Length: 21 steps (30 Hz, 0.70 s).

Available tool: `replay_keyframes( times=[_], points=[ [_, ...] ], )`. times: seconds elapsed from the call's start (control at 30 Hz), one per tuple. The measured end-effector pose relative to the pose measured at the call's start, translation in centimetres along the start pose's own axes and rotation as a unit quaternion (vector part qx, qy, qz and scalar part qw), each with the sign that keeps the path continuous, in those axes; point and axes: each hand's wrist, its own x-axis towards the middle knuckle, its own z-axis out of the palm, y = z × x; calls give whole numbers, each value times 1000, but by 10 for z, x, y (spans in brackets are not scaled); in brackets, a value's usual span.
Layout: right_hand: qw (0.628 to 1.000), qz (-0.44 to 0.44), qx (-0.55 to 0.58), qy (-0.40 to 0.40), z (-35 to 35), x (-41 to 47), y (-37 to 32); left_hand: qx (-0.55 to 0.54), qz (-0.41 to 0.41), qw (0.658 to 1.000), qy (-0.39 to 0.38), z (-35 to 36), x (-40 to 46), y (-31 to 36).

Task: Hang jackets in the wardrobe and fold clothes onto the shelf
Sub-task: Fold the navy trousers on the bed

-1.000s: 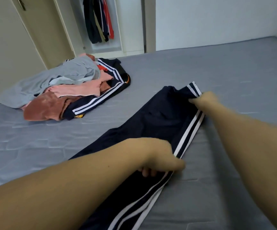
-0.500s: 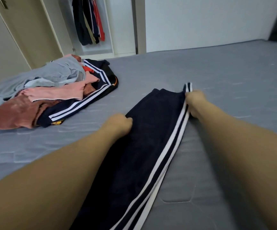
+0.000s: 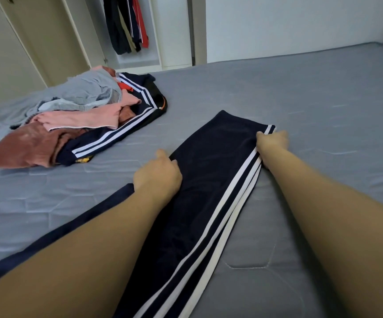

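Right hand (image 3: pixel 272 140) pinches the striped side seam of the navy trousers (image 3: pixel 211 180) near their far end, thumb on top of the cloth. Left hand (image 3: pixel 157 174), fingers curled, grips the opposite plain edge of the same leg. The trousers lie flat and lengthwise on the grey bed (image 3: pixel 312 106), white stripes along the right side, running toward the near edge. A pile of clothes (image 3: pixel 71 120) sits toward the bed's far left corner. Beyond the far edge, an open wardrobe (image 3: pixel 128 31) holds hanging jackets (image 3: pixel 126 24).
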Motion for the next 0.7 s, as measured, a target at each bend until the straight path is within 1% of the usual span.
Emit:
replay_keyframes(
  times=[0.07,0.1,0.17,0.23,0.3,0.4,0.47,0.5,0.6,0.7],
  points=[
    [999,-17,-26,-8,-1,-20,10,81,40,994,54,-1,-21,-13],
    [999,-30,-37,-13,-3,-33,14,129,62,987,70,-1,-34,-22],
    [999,-35,-11,-28,-7,-62,19,161,84,981,64,-6,-61,-44],
    [997,4,61,-39,-13,-92,19,149,76,985,33,-17,-84,-67],
    [992,34,112,-40,-19,-130,20,142,53,988,-19,-32,-101,-91],
    [997,0,59,-49,-26,-203,28,148,5,985,-91,-68,-125,-130],
    [997,-17,49,-60,-32,-247,37,169,-13,979,-114,-92,-137,-157],
    [996,-17,54,-63,-35,-266,41,157,-28,980,-123,-102,-141,-171],
    [992,24,94,-84,-41,-310,46,83,-63,983,-152,-117,-151,-209],
    [988,54,116,-89,-40,-352,48,61,-54,983,-164,-126,-162,-232]
  ],
)
